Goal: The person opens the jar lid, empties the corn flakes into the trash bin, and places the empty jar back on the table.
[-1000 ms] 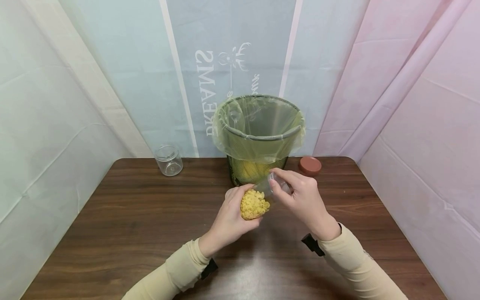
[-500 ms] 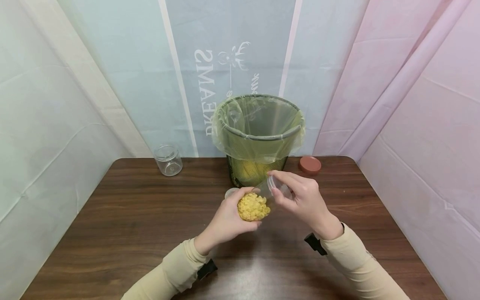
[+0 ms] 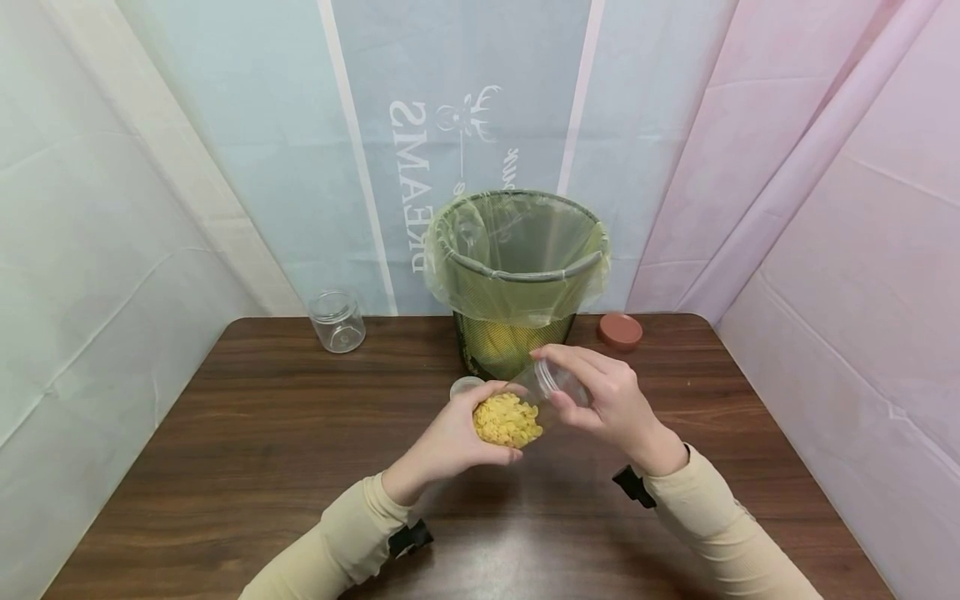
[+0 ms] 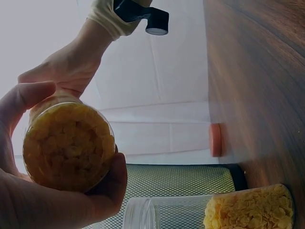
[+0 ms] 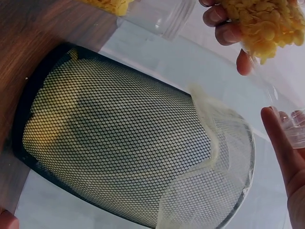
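Note:
My left hand [image 3: 442, 446] grips the lower part of a clear plastic jar [image 3: 525, 387]. The jar lies tilted, its mouth up to the right, and yellow flakes [image 3: 507, 421] fill its base end. At the mouth, my right hand [image 3: 611, 404] holds the rim between thumb and fingers. In the left wrist view the round base of this jar [image 4: 69, 148] faces the camera, fingers curled around it. A second clear jar [image 4: 252, 210], partly filled with similar flakes, stands on the table behind my left hand; only its rim shows in the head view.
Behind the hands stands a mesh wastebasket [image 3: 517, 333] with a translucent yellowish bag over its rim and something yellow inside. An empty clear jar [image 3: 337, 321] is at the back left of the wooden table [image 3: 285, 433]. A reddish-brown lid [image 3: 620, 331] lies at the back right.
The held jar and my left hand have shifted slightly left and toward me. The second jar's rim has come into view behind the left hand. My right hand stays at the mouth.

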Demonstrator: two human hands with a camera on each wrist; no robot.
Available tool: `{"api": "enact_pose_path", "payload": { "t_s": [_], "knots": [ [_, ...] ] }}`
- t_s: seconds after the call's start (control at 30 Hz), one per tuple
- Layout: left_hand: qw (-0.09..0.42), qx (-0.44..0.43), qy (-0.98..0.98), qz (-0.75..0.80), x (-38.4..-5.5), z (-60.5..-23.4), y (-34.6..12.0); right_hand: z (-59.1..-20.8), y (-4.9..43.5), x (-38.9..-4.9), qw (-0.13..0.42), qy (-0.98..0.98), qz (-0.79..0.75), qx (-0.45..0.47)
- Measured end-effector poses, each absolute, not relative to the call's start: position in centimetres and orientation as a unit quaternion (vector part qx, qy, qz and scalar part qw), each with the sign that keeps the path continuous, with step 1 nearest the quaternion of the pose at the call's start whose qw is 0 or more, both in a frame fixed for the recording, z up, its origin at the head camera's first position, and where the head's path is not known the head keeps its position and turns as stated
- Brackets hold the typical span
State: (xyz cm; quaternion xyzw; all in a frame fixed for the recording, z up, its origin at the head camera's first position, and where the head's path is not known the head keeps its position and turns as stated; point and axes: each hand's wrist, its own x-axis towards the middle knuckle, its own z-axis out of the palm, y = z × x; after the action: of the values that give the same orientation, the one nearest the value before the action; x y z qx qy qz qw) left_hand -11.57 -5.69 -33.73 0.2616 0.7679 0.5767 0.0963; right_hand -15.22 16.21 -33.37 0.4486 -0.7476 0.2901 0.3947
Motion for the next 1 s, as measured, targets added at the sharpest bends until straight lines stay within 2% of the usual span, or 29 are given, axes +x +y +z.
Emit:
{"api": "enact_pose_path", "payload": {
  "t_s": [0.4, 0.67, 0.8, 1.0],
  "knots": [
    [0.107, 0.276, 0.768, 0.568, -11.4, -33.5, -5.8, -33.7, 16.3, -15.3, 0.38, -0.725, 0.314, 0.481],
    [0.09, 0.268, 0.779, 0.56, -13.0, -37.0, -5.6, -33.8, 16.3, -15.4, 0.33, -0.729, 0.355, 0.484],
    [0.062, 0.252, 0.787, 0.559, -13.1, -37.0, -5.6, -33.8, 16.3, -15.1, 0.279, -0.765, 0.39, 0.43],
    [-0.028, 0.225, 0.827, 0.514, -13.0, -36.9, -5.4, -33.3, 16.2, -14.1, 0.201, -0.829, 0.424, 0.305]
  ]
}}
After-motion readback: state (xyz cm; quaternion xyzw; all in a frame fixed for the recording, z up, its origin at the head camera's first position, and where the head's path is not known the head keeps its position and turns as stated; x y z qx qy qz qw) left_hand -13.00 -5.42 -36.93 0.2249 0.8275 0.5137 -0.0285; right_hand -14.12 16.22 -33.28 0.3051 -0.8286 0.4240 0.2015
